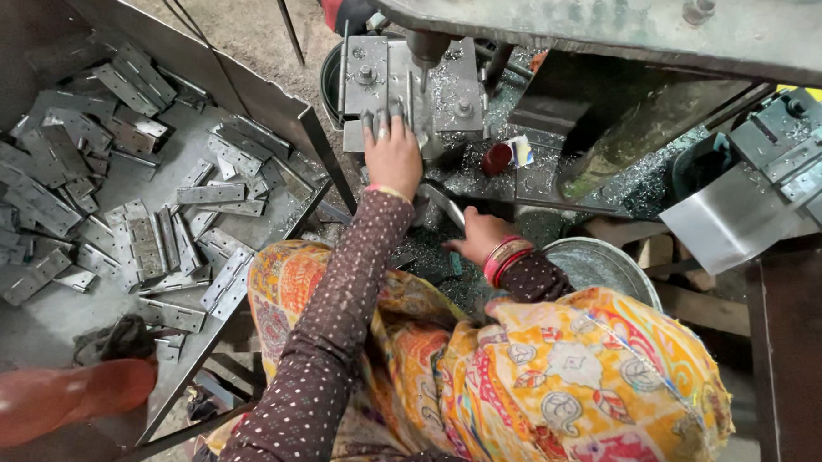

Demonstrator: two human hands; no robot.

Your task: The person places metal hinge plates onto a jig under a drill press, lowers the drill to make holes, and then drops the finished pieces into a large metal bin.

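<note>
My left hand point(393, 153) reaches forward and presses flat on a grey metal hinge piece point(369, 75) clamped in the fixture under the drill spindle point(427, 48). Its fingers are spread over the part. My right hand point(477, 235) is lower, at the machine's base, with its fingers curled around a thin curved metal lever point(441, 202). Metal shavings point(468, 174) cover the machine table around both hands.
A large metal tray point(279, 103) on the left holds several grey hinges point(137, 240). An orange plastic bottle point(54, 401) lies at the lower left. A round steel basin point(601, 265) sits right of my right hand. More metal fixtures point(796, 153) stand at the far right.
</note>
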